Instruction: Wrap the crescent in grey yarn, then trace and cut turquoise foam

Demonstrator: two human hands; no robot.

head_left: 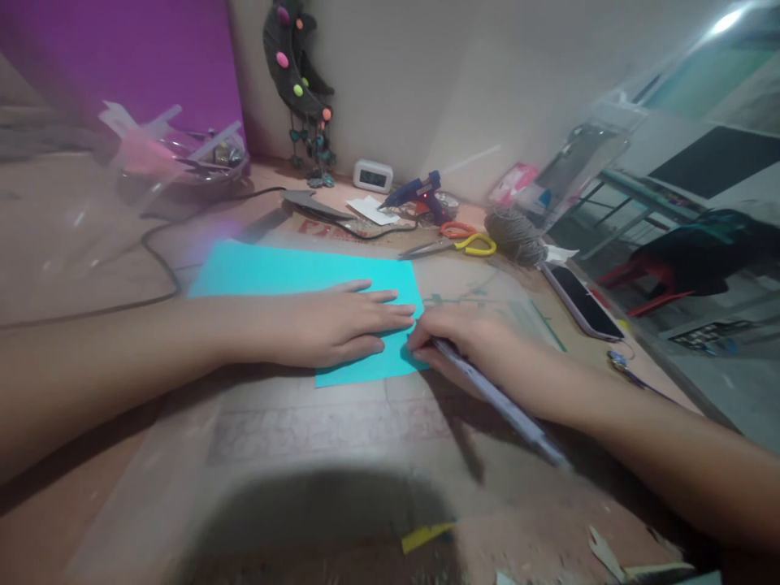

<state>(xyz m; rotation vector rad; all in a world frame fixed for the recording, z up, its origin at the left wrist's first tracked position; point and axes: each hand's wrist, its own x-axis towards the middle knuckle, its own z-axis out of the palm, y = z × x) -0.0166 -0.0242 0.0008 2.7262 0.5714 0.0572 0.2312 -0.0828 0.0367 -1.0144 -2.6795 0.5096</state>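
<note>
A turquoise sheet of paper point(292, 272) lies on the table in front of me. My left hand point(332, 325) rests flat on it with the fingers stretched out, pressing the sheet down. My right hand point(472, 341) is closed round a light grey pen point(500, 402), whose tip meets the paper's right edge just beside my left fingertips. The pen's back end points toward me, down and to the right.
Behind the sheet lie scissors with orange and yellow handles point(463, 240), a blue glue gun point(418, 195), a ball of twine point(515, 236) and a small white clock point(373, 175). A phone point(582, 302) lies at the right. A black cable point(158, 260) runs at the left. Paper scraps point(426, 535) lie near me.
</note>
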